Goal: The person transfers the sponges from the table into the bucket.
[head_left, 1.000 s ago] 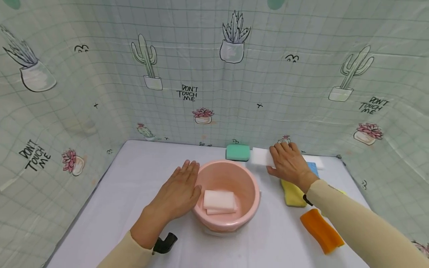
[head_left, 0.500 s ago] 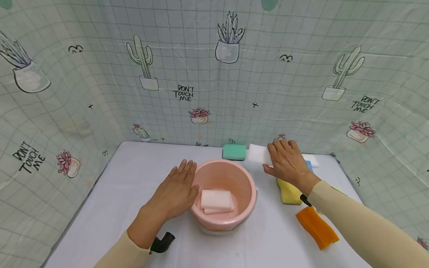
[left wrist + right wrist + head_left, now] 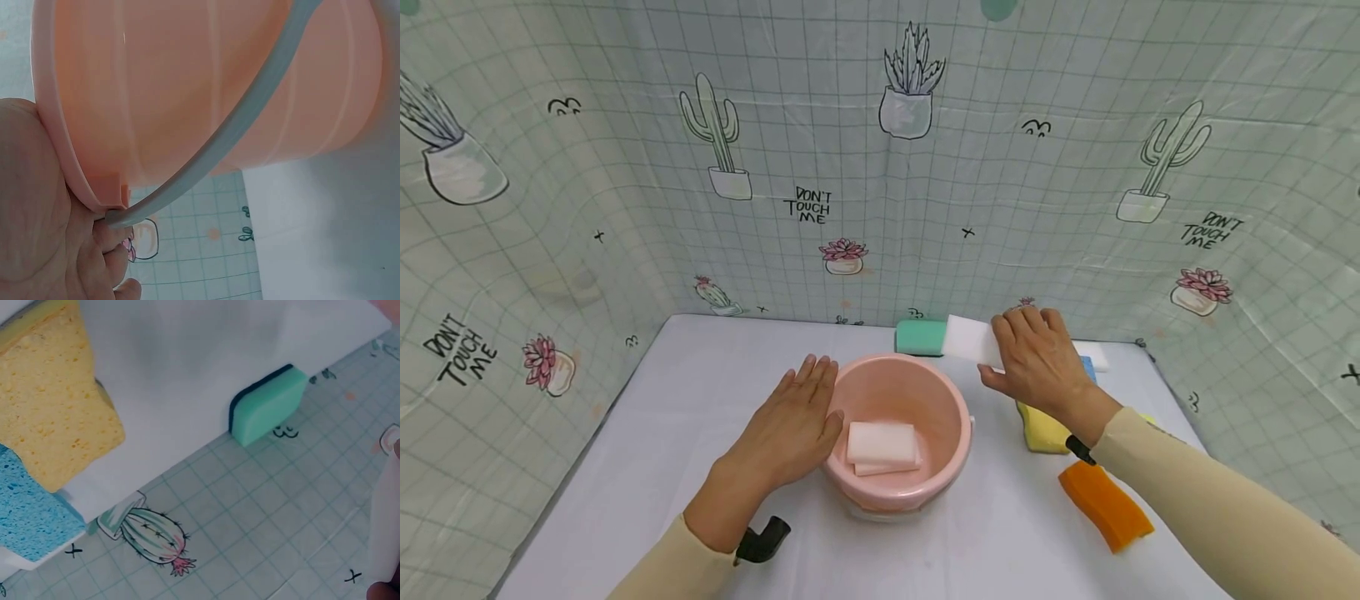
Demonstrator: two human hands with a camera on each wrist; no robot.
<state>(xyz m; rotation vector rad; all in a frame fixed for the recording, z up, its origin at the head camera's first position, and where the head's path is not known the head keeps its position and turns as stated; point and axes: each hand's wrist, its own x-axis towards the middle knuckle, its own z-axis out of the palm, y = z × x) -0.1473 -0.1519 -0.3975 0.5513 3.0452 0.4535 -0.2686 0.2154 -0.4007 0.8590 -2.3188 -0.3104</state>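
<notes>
My right hand (image 3: 1037, 362) grips a white sponge block (image 3: 967, 340) above the back of the table; its left end overlaps the green sponge (image 3: 919, 337) in the head view. The right wrist view shows the white block (image 3: 384, 525) edge-on at the right border, between thumb and fingers. My left hand (image 3: 790, 425), fingers straight, rests against the left rim of a pink bucket (image 3: 898, 503). In the left wrist view its fingers lie beside the rim, near the end of the grey handle (image 3: 219, 137). White sponge blocks (image 3: 882, 443) lie inside the bucket.
Right of the bucket are a yellow sponge (image 3: 1042, 429) and an orange sponge (image 3: 1107, 507). A blue sponge (image 3: 34, 509) and another white piece (image 3: 1092, 356) sit partly behind the right hand. A patterned curtain (image 3: 820, 150) borders the table's back and sides.
The right hand has lifted the white sponge slightly and moved it left, so it now overlaps the green sponge in view. The left hand stays at the bucket. The head view has shifted a little.
</notes>
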